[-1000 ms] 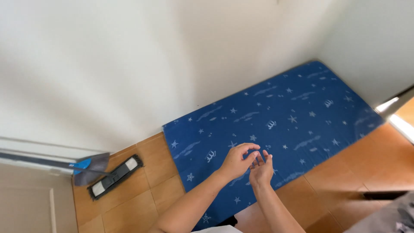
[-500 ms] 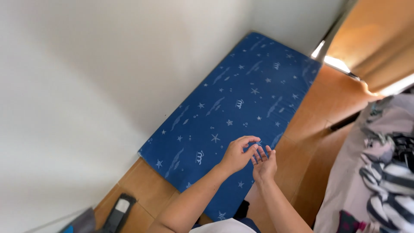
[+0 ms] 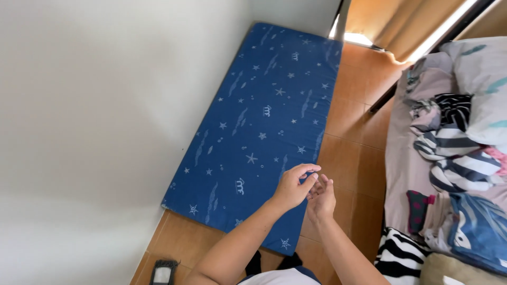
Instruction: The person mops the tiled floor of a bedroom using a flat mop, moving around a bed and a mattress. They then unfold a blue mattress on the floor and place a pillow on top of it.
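Blue mattress (image 3: 264, 126), patterned with pale stars and streaks, lies flat on the orange-brown tiled floor (image 3: 348, 153), one long edge close along the white wall (image 3: 105, 105) and its far short edge at the corner by the curtain (image 3: 393, 21). My two hands hang above its near right corner, not touching it. My left hand (image 3: 293, 187) is curled, thumb and forefinger pinched together at the tips; whether anything sits between them I cannot tell, as it is too small to make out. My right hand (image 3: 321, 198) is just beside it, fingers loosely bent and touching the left hand's fingers, nothing visibly held. To the right, across a strip of bare tiles, stands a bed (image 3: 406, 169) piled with striped clothes (image 3: 454, 158) and a pale pillow (image 3: 480, 79). A dark flat mop head (image 3: 165, 272) rests on the tiles at the near edge, by the wall, apart from the mattress's near left corner.
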